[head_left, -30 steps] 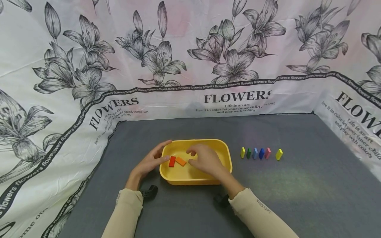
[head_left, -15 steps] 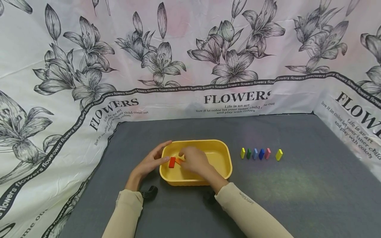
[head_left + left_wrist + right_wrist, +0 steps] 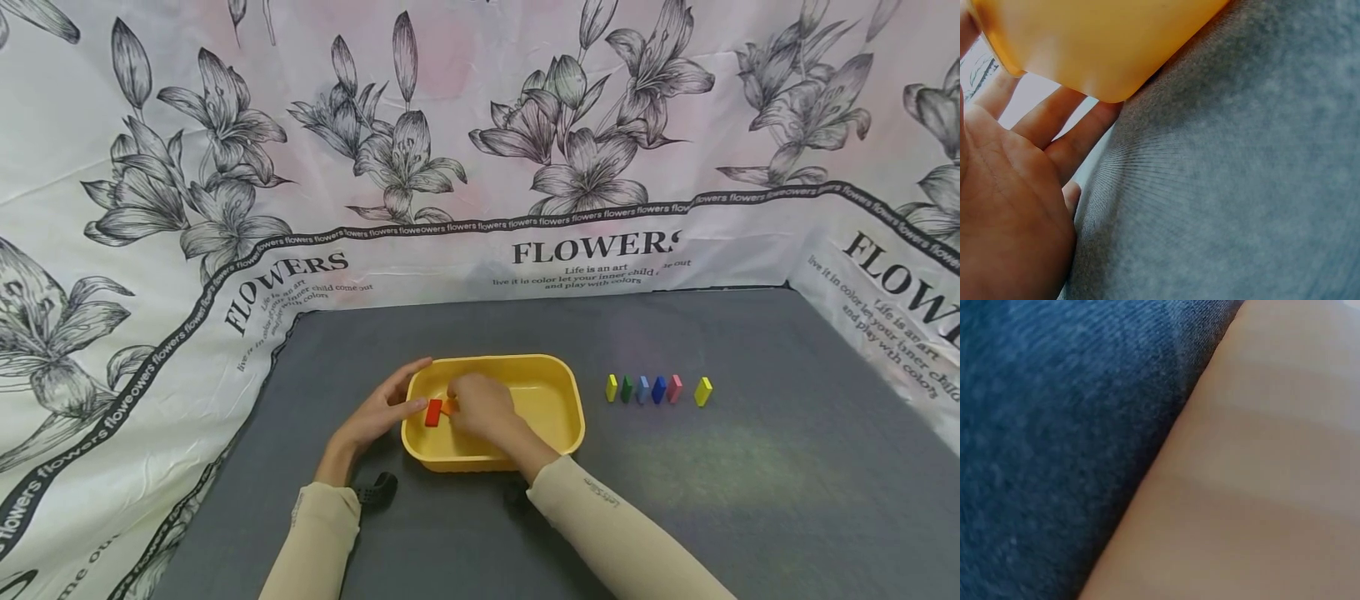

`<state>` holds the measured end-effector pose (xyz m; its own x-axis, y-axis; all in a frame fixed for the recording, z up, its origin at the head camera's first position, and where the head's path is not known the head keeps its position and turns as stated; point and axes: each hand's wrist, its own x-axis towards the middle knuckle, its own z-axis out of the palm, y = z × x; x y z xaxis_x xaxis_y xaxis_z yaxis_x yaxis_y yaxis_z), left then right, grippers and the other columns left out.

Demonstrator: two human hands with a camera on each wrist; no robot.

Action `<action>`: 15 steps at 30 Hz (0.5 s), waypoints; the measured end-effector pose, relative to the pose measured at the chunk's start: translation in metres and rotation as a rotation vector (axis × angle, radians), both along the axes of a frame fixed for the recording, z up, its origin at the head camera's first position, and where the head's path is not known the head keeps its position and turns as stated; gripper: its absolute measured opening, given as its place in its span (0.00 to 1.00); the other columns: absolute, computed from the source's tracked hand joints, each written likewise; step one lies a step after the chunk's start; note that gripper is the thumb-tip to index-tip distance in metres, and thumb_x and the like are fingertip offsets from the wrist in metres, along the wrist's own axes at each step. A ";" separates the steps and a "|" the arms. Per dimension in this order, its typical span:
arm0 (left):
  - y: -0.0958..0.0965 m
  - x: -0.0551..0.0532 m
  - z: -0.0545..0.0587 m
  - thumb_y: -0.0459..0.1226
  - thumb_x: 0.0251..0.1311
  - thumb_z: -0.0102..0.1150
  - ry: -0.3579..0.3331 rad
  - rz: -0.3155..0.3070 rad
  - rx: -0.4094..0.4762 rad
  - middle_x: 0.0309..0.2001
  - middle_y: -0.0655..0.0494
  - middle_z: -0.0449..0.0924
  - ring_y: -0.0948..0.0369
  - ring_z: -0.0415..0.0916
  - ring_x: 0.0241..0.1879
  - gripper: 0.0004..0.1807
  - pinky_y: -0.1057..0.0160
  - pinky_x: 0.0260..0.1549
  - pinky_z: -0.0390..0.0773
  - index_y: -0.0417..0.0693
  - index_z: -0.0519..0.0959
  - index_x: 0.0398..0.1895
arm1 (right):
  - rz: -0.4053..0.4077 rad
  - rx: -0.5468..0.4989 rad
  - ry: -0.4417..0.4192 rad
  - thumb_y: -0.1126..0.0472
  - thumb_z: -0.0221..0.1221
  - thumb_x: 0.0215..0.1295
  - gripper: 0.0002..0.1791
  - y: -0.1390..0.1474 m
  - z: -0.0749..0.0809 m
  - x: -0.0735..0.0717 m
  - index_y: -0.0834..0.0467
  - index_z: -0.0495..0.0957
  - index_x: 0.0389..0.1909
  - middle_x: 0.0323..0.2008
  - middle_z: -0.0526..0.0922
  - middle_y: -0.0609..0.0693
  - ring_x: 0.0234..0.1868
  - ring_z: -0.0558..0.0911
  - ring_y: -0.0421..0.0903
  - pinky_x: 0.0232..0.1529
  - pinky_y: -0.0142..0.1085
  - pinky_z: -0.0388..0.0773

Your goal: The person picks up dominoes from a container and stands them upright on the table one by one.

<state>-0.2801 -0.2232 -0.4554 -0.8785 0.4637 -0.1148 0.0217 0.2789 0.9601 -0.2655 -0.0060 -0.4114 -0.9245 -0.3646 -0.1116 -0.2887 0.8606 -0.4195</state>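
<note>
A yellow plastic tub [image 3: 540, 454] sits on the grey tabletop. My left hand [image 3: 378, 412] holds its left end, thumb over the rim and fingers along the outside. In the left wrist view, the palm of the left hand [image 3: 1013, 200] faces the tub's wall [image 3: 1104, 50], with fingers reaching behind it. My right hand [image 3: 486, 408] is down inside the tub, its curled fingers pinching an orange block [image 3: 447, 407], mostly hidden by the hand. Just left of that, a red block [image 3: 433, 413] lies flat on the tub floor near the left thumb.
Right of the tub, several small blocks stand upright in a row, among them a green block [image 3: 627, 388], a dark blue block [image 3: 659, 389] and a pink block [image 3: 675, 388]. A yellow block [image 3: 702, 392] stands apart at the row's right end. Flower-printed cloth [image 3: 435, 267] borders the table.
My right hand has moved left inside the tub and its fingers have come down onto the orange block, covering most of it. The left hand has stayed on the tub's end.
</note>
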 end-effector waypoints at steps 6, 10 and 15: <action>0.000 0.001 -0.002 0.46 0.68 0.61 0.002 0.010 -0.006 0.75 0.53 0.65 0.49 0.69 0.69 0.37 0.45 0.70 0.70 0.73 0.59 0.78 | 0.009 0.040 0.026 0.60 0.67 0.60 0.07 -0.005 -0.003 -0.001 0.53 0.86 0.39 0.34 0.85 0.45 0.34 0.78 0.45 0.39 0.43 0.82; 0.000 0.002 -0.001 0.47 0.68 0.61 0.004 0.017 -0.011 0.75 0.53 0.65 0.49 0.69 0.68 0.37 0.45 0.70 0.71 0.74 0.59 0.77 | 0.021 0.084 0.039 0.60 0.65 0.61 0.04 -0.007 -0.005 -0.002 0.51 0.86 0.37 0.31 0.82 0.44 0.32 0.77 0.44 0.36 0.42 0.81; -0.001 0.001 -0.003 0.47 0.68 0.61 0.017 0.008 -0.008 0.75 0.53 0.65 0.49 0.69 0.68 0.37 0.45 0.70 0.71 0.72 0.59 0.78 | 0.060 0.151 0.055 0.61 0.63 0.64 0.04 -0.009 -0.004 -0.001 0.49 0.85 0.37 0.29 0.80 0.45 0.31 0.76 0.45 0.35 0.41 0.80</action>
<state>-0.2790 -0.2238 -0.4583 -0.8840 0.4558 -0.1033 0.0360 0.2868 0.9573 -0.2661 -0.0151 -0.4151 -0.9079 -0.4020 -0.1189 -0.3604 0.8934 -0.2683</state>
